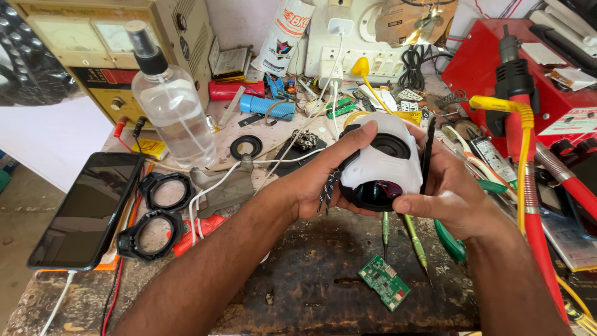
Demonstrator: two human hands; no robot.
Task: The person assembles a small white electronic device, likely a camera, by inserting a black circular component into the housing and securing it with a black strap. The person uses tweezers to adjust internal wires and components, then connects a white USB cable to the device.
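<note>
The left hand [317, 180] and right hand [451, 193] hold a small white-and-black speaker [382, 165] between them above the dark, worn counter [298, 286], fingers [348, 146] wrapped around its sides and pinching it. Below it lie a green circuit board [384, 282] and two screwdrivers [415, 242]. A phone [87, 208], two black rings [158, 211] and a clear spray bottle [171, 99] sit to the left.

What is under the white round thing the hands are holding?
Below the white speaker lie two screwdrivers and a small green circuit board on the dark workbench. The left hand and right hand hide the tools' upper ends.
</note>
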